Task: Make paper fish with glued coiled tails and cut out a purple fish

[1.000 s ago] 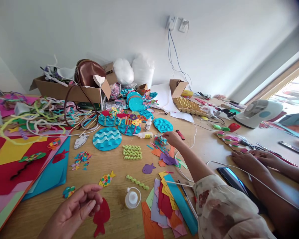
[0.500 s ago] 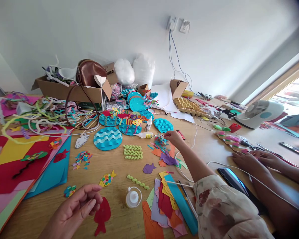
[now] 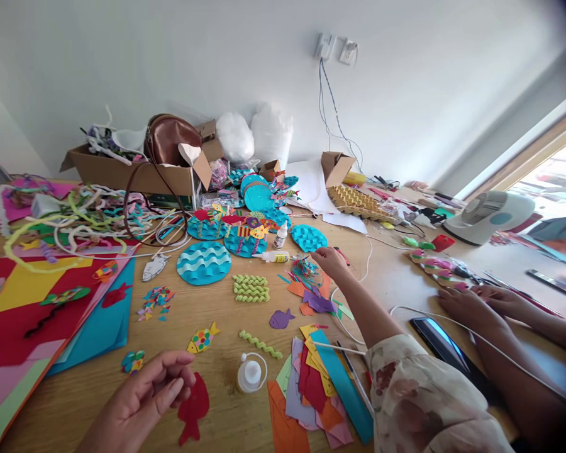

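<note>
- Wooden table (image 3: 236, 428): smooth, light brown grain, spreading across the lower frame.
- Coloured sheets (image 3: 23, 314) at lower left: flat, matte, overlapping, with straight edges.
- Floral sleeve (image 3: 419, 384), lower right: soft, gathered cloth around the right arm.
- Left hand (image 3: 141, 402), lower left: half open, fingers loosely curled, thumb near them, nothing seen in its hold.
- Paper offcuts (image 3: 306, 384), lower centre-right: thin, angular, fanned in a loose heap.
- Striped blue disc (image 3: 204, 263), left of centre: round, with wavy pale bands.
- Right hand (image 3: 331, 263), right of centre: fingers drawn together, pointing left; whether they pinch a scrap, I cannot tell.
- Red fish shape (image 3: 194, 406): flat, matte, just beside the left hand's fingertips, long axis nearly upright in the frame, tail downward.
- Shredded scraps (image 3: 304, 269), right of centre: a fine, tangled blue-and-red pile just left of and slightly below the right fingertips; the right hand is much the nearer.
- Round squeeze bottle (image 3: 249, 375), lower centre: translucent, upright.
- Glue bottle (image 3: 277, 257): lying down, nozzle leftward, just beyond the scraps.
</note>
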`<state>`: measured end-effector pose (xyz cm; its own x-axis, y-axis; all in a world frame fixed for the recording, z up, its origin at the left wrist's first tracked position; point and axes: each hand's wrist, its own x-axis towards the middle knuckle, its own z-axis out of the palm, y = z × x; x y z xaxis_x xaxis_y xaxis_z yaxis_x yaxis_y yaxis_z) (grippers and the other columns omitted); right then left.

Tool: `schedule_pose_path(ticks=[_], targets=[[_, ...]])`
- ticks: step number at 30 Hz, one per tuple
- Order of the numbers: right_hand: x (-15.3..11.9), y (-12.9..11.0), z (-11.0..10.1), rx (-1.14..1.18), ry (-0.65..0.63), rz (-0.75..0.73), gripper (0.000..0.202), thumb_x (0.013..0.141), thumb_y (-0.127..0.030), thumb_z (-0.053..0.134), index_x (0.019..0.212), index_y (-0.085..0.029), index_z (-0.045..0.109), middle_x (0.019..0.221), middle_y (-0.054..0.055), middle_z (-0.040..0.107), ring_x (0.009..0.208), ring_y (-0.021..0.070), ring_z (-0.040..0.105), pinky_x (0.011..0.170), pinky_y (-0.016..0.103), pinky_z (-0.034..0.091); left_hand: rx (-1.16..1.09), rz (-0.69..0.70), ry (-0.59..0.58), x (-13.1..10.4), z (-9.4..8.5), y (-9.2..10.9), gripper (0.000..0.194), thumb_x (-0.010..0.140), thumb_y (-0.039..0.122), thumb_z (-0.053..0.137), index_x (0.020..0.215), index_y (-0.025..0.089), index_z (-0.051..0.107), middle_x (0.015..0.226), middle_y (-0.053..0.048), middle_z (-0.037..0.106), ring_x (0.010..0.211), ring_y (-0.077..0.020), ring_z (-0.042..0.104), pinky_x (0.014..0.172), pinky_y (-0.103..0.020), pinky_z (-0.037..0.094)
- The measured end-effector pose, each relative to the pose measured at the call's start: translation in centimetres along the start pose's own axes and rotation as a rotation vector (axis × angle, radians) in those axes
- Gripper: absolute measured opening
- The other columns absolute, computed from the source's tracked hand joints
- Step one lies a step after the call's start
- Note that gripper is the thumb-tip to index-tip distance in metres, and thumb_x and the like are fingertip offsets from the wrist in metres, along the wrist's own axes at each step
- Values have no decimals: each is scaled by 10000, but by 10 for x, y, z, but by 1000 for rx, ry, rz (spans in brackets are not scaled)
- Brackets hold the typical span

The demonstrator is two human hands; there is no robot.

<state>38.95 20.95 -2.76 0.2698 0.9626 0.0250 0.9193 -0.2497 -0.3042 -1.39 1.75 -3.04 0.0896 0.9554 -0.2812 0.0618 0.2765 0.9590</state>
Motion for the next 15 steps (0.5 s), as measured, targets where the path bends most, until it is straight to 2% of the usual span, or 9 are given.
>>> schedule_pose_path(ticks=[3, 7, 11, 15], targets=[[0, 0, 6, 7, -12, -2, 245, 876, -345, 509, 926, -141, 636, 1012, 58, 618, 949, 213, 578, 808, 363, 473, 14, -8, -14, 0, 1, 1, 379, 605, 484, 717, 879, 223, 686, 785, -37, 704, 761, -218, 659, 670, -247, 553], [0, 4, 13, 53, -119, -46, 290, 878, -301, 532, 1131, -160, 540, 1145, 74, 563, 950, 191, 581, 792, 393, 500, 13, -17, -12, 0, 4, 3, 376, 614, 491, 706, 876, 222, 682, 771, -32, 700, 749, -213, 656, 665, -248, 551], [2, 9, 12, 119, -179, -43, 299, 874, -301, 537, 1137, -160, 542, 1159, 74, 558, 957, 199, 579, 786, 387, 503, 1, -16, 2, -2, 6, 7, 368, 608, 491, 709, 860, 224, 684, 759, -33, 697, 737, -215, 652, 651, -254, 551], [3, 13, 6, 188, -173, 7, 306, 871, -308, 540, 1134, -150, 543, 1142, 69, 565, 947, 203, 584, 778, 386, 506, -4, -21, 7, -2, 7, 9, 379, 569, 485, 735, 837, 221, 686, 758, -37, 697, 733, -224, 651, 641, -259, 553]])
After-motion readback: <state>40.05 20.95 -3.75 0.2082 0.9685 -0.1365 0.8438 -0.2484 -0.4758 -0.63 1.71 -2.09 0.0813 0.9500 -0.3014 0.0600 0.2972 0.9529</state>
